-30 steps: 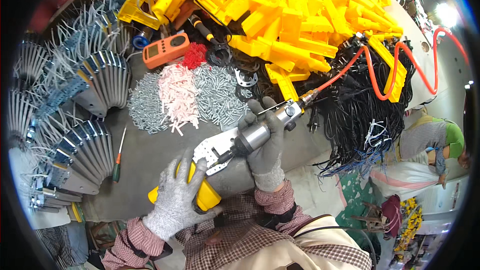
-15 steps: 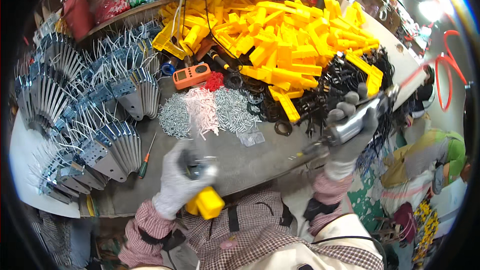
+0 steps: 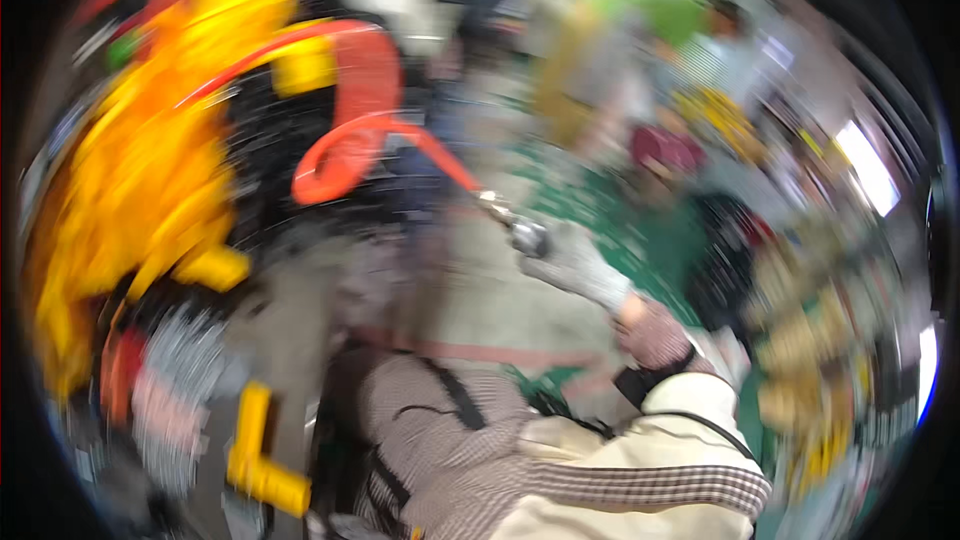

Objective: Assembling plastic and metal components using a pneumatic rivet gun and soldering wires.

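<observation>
The picture is badly smeared by motion. My right hand [image 3: 578, 265], in a grey glove, is stretched out to the right past the bench and is closed around a silvery air tool [image 3: 524, 233]. An orange coiled hose [image 3: 360, 130] runs from the tool up to the left. My left hand does not show. A yellow L-shaped piece [image 3: 258, 452] lies at the lower left, beside my checked sleeve [image 3: 420, 420].
A heap of yellow plastic parts [image 3: 130, 170] fills the left side, with a black cable bundle [image 3: 268, 145] beside it. Blurred piles of small metal pieces [image 3: 165, 380] lie at the lower left. Another person in green [image 3: 660, 15] is at the upper right.
The view has swung sharply to the right, so the bench now sits at the left. My right hand has carried the air tool further out to the right. My left hand has left the picture.
</observation>
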Tool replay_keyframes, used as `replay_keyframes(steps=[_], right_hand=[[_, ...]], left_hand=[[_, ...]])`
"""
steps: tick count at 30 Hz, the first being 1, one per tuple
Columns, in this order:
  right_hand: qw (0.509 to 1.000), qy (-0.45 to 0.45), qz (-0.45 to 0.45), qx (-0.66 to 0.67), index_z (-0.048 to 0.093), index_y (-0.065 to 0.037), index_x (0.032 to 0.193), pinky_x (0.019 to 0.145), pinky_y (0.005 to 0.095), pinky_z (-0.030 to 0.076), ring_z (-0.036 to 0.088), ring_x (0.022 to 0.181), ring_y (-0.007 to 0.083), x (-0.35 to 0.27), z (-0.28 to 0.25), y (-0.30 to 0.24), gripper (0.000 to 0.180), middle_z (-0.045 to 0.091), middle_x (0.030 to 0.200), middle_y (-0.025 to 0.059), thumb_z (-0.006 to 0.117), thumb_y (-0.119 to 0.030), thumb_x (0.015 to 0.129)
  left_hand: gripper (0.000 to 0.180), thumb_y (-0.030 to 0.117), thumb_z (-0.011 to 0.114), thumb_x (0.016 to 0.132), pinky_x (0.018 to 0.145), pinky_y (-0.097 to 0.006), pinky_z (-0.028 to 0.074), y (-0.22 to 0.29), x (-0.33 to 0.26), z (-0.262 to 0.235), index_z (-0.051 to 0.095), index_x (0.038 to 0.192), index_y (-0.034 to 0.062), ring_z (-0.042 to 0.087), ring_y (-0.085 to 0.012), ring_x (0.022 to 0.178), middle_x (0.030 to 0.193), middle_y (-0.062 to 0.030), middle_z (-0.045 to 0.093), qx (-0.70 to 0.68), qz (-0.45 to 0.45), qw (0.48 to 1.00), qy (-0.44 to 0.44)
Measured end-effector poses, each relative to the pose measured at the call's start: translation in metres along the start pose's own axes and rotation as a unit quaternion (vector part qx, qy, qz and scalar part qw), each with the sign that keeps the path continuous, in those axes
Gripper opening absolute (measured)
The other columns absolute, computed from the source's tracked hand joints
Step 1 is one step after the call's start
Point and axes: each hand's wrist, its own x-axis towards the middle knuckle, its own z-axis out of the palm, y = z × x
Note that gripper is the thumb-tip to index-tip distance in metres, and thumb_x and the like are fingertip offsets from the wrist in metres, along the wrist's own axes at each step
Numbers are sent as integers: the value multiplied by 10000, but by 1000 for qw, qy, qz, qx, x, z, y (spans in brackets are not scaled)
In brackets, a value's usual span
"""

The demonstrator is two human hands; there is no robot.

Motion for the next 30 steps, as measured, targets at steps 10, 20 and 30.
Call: replay_keyframes(steps=[10, 20, 30], right_hand=[[723, 308, 568, -245, 624, -124, 1129, 812, 519, 537, 687, 951, 395, -414, -99, 263, 330, 707, 1012, 215, 627, -231, 817], [458, 449, 723, -256, 619, -33, 1187, 941, 463, 501, 640, 1083, 423, -650, -65, 270, 527, 694, 1102, 239, 761, -304, 758], [441, 392, 782, -202, 613, -63, 1166, 870, 524, 536, 671, 1006, 431, -628, -5, 294, 350, 696, 1034, 235, 654, -133, 825]], left_hand=[[353, 264, 498, 1042, 892, -304, 467, -5, 330, 148, 626, 1196, -27, 597, -184, 971, 1084, -88, 660, 510, 270, 798, -173], [664, 593, 550, 899, 926, -495, 512, -16, 426, 194, 681, 1097, -28, 656, -424, 1064, 1065, -282, 692, 928, 129, 323, -132], [633, 562, 561, 919, 934, -492, 507, -4, 406, 199, 682, 1085, -37, 653, -441, 1066, 1075, -286, 693, 922, 154, 355, -26]])
